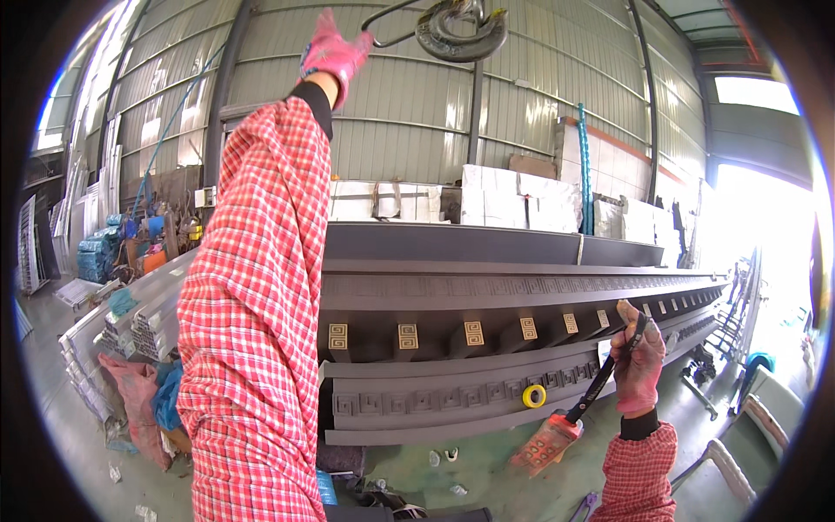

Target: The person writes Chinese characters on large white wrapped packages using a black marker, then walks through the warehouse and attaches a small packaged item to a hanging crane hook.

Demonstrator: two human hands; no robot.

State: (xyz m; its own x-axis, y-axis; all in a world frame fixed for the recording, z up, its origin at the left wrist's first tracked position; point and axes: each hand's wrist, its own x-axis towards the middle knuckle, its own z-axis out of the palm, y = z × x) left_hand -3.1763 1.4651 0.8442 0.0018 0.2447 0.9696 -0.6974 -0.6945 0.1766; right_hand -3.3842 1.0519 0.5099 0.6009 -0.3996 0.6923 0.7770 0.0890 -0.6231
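Left hand point(333, 50) raised open beside crane hook point(461, 33), right hand point(637, 361) gripped black strap point(606, 372) with orange pendant point(546, 442), near dark moulding's point(487, 300) edge

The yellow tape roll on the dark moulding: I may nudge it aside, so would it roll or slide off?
The yellow tape roll stands on edge on a narrow ledge of the dark moulding, so it would probably roll. It looks small and hollow, likely light, and could drop to the floor.
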